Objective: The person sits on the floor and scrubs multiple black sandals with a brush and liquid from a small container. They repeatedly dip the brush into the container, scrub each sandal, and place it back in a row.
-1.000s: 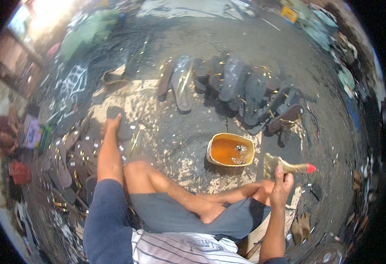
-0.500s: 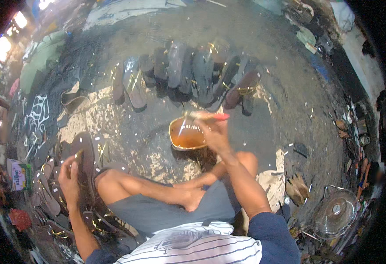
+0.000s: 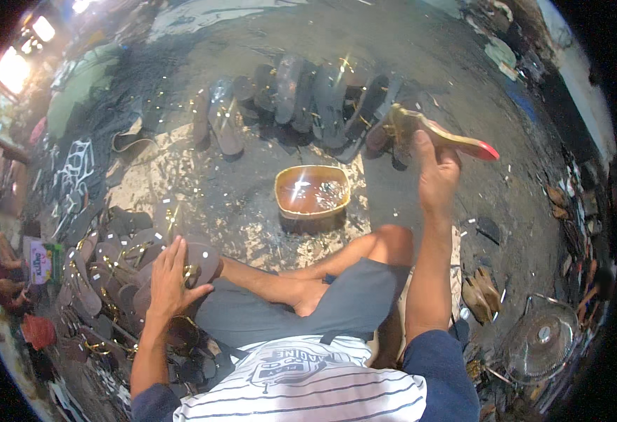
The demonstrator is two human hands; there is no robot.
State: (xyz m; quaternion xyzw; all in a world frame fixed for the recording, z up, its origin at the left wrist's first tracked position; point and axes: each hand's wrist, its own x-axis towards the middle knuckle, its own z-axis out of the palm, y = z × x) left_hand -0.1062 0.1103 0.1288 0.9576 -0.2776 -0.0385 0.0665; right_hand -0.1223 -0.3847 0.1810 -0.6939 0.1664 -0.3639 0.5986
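Observation:
My right hand [image 3: 436, 172] is raised at the far right of the sandal row, its fingers closed round a paintbrush [image 3: 472, 145] with a pale yellow handle and a red end. The brush's other end points left, against a brown sandal with a gold strap, and is hard to make out. Low on the left, my left hand [image 3: 173, 278] grips a dark brown sandal [image 3: 203, 257] with a gold fitting, in front of my knee. The thumb is spread along its lower edge. Between the hands stands a yellowish basin [image 3: 313, 213] of amber liquid, lit by glare.
Several dark sandals [image 3: 291, 88] stand in a row beyond the basin. More sandals [image 3: 83, 281] are piled at my left, near a small carton [image 3: 41, 260]. A fan [image 3: 542, 336] lies on the right, and a tan pair of shoes [image 3: 482, 295] is near it.
My right hand has moved from above the basin to the far right, carrying the brush. My left hand has shifted right, from one sandal to another nearer my knee.

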